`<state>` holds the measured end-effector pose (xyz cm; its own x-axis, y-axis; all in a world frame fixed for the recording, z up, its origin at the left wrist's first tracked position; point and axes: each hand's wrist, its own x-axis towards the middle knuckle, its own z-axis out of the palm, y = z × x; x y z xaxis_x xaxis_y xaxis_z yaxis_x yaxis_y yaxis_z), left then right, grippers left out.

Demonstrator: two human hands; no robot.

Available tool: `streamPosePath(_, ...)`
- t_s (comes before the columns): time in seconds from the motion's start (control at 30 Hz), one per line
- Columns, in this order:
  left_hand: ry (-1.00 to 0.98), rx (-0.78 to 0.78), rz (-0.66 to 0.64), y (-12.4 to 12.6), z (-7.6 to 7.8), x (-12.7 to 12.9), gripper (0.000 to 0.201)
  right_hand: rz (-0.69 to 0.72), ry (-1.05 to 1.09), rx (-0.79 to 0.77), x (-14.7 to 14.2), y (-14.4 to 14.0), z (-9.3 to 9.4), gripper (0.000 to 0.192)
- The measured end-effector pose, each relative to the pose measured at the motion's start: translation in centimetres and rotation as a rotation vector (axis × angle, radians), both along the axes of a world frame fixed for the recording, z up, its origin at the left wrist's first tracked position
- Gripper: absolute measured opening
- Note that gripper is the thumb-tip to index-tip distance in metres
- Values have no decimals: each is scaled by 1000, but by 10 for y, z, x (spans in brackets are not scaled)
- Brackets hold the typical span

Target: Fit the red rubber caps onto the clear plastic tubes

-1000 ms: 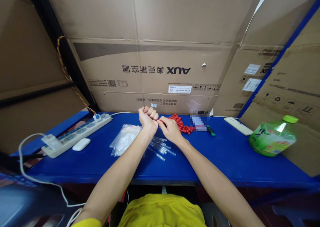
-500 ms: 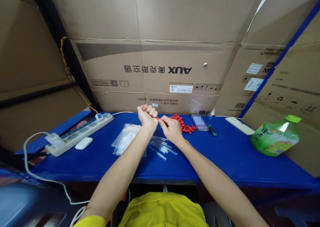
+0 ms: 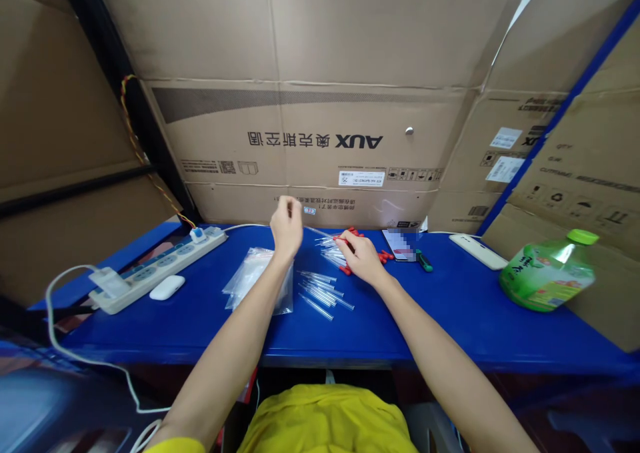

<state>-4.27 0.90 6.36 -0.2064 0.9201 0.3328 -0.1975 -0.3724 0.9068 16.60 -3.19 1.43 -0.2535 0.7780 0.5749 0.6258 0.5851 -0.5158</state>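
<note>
One slender clear tube (image 3: 323, 234) with a red end is held above the blue tabletop (image 3: 425, 326), its red end between the fingertips of the right hand (image 3: 358, 253); the grip looks chosen for control of a thin, smooth part. Its other end points toward the left hand (image 3: 287, 226), which is raised in a narrow fist before the cardboard (image 3: 300, 106); whether anything is inside cannot be told. Loose clear tubes (image 3: 323, 293) lie fanned in front of the hands, presumably for easy picking, near the plastic bags (image 3: 253, 276). More tubes (image 3: 334, 256), some apparently red-tipped, lie beside the right hand. The held tube looks straight, narrow and see-through, its red end glossy; finer detail is too small to inspect.
</note>
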Motion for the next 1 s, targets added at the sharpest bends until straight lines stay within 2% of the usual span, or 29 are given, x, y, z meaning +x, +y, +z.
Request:
streamPosePath(0.03,188,108,26,-4,-3,5,8,-14,-39,-7,2,1,0,35)
streamPosePath(0.1,498,265,-33,-8,-11,12,7,-56,-75,-5,7,4,0,33)
streamPosePath(0.17,717,328,-193,-8,-20,15,12,-88,-71,16,13,7,0,31)
streamPosePath(0.23,820,323,-336,-5,-29,17,17,-99,-62,37,18,10,0,29)
streamPosePath(0.3,821,297,-400,-2,-37,20,17,-99,-63,46,22,12,-1,27)
streamPosePath(0.43,832,288,-386,-4,-45,26,15,-114,-116,46,24,11,0,24)
streamPosePath(0.67,885,195,-333,-11,-48,32,21,-214,-343,60,24,6,4,21)
streamPosePath(0.83,1032,238,-259,-10,-49,33,17,-233,-463,28,15,7,1,22)
streamPosePath(1.0,1030,241,-279,-5,-53,32,14,-266,-506,-5,7,10,-4,23)
